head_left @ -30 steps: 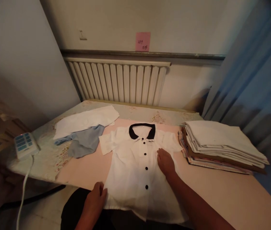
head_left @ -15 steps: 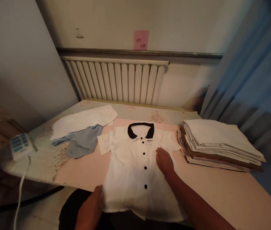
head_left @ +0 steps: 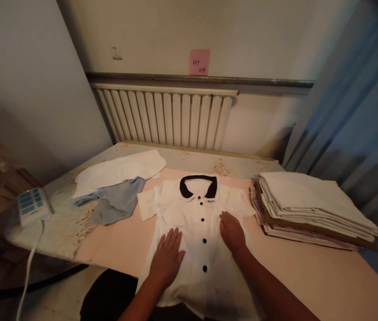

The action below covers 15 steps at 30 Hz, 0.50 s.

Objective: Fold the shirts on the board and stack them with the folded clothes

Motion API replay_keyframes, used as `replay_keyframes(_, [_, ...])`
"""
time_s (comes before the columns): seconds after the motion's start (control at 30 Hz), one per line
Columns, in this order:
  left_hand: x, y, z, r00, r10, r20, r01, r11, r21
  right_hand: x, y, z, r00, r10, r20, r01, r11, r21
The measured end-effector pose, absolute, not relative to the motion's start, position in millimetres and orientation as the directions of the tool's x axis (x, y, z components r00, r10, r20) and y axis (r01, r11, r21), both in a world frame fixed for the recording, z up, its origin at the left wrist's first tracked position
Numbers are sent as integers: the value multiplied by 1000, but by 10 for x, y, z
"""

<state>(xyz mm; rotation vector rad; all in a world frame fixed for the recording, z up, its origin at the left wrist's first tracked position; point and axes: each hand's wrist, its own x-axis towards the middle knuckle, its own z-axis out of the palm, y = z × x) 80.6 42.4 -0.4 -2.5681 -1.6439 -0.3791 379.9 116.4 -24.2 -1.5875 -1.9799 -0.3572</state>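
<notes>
A white short-sleeved shirt [head_left: 192,249] with a black collar and black buttons lies front up, its collar pointing away from me. My left hand [head_left: 167,258] rests flat on the left front of the shirt, fingers stretched out and thumb apart. On the other side of the button row, my right hand [head_left: 233,231] is on the shirt's chest, its fingers bent and close together against the cloth. What is under those fingers is hidden. The hem hangs at the near table edge, partly outside the view.
A folded cloth stack [head_left: 312,200] stands at the right. White cloth [head_left: 118,171] and blue-grey cloth [head_left: 120,203] lie at the left. A power strip [head_left: 33,205] with a white cord sits on the left corner. Behind the table [head_left: 309,272] is a radiator [head_left: 165,113]; a blue curtain [head_left: 342,102] hangs right.
My left hand has moved from the shirt's lower left edge up and inward onto its front, with the fingers now spread. My right hand keeps its place. The view has tilted slightly.
</notes>
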Motion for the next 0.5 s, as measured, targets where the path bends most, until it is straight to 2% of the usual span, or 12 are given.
replay_keyframes(0.5, [809,902,60,198,958,206,976,-212,48,3799,1164,-243,-119,816,565,948,262,-179])
